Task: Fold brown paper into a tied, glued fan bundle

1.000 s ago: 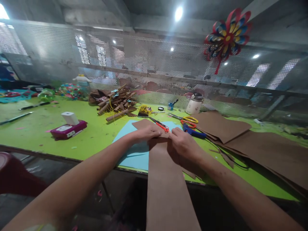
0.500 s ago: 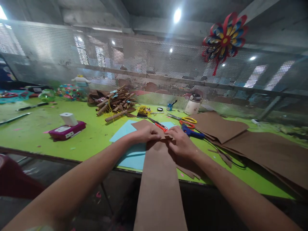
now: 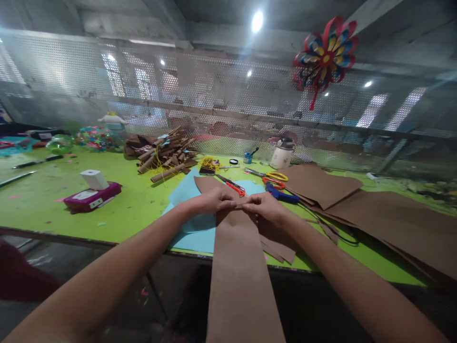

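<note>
A long brown paper strip (image 3: 240, 267) runs from the green table (image 3: 135, 205) over its near edge toward me. My left hand (image 3: 210, 200) and my right hand (image 3: 266, 208) meet at its far end, fingers closed and pinching the folded edge of the strip. The strip lies over a light blue sheet (image 3: 191, 221). Just beyond my hands lies a red utility knife (image 3: 233, 186).
Brown paper sheets (image 3: 374, 214) cover the right side of the table. Yellow-handled scissors (image 3: 271, 176), a blue tool (image 3: 282, 194), a white jar (image 3: 280, 155), a pile of rolled brown tubes (image 3: 166, 155) and a magenta box (image 3: 89, 196) stand around. A perforated metal screen (image 3: 214, 95) backs the table, with a paper pinwheel (image 3: 324, 52) hanging.
My hands have drawn slightly closer together on the strip's fold. The view has shifted a little to the right; the strip's hanging end has swung slightly.
</note>
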The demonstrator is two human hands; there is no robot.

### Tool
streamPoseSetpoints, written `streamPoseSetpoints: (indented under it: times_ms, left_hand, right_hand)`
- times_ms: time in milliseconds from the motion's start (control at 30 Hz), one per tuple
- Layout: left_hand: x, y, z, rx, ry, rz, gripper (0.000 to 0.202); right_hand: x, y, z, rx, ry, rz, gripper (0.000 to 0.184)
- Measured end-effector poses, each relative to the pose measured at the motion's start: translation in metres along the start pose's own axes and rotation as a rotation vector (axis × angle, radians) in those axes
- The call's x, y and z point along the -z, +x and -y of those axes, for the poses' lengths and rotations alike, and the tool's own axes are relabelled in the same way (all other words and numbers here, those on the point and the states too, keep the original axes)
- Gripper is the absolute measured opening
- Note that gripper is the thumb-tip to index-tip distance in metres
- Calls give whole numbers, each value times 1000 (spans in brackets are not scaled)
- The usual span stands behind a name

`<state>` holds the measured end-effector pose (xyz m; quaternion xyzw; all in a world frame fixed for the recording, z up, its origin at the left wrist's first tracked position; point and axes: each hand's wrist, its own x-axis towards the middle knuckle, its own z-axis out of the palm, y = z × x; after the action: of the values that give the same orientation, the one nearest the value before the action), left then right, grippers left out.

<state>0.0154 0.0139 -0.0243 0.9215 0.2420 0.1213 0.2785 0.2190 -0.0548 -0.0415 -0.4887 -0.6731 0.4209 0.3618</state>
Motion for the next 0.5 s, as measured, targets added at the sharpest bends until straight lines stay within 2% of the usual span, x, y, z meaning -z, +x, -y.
streamPoseSetpoints:
  times_ms: [200,367,500]
  left_hand:
    - [-2,0,0,-16,26,-11,35]
    - [-1,-3,-8,-57,8,-9,29]
    - [1,-6,-13,-29,42,9,23]
  right_hand:
    - [-4,4,-4,66,0,-148,19]
    - [-3,3,-2,41,46,-182,21]
    - [-2,2,0,66,36,-157,22]
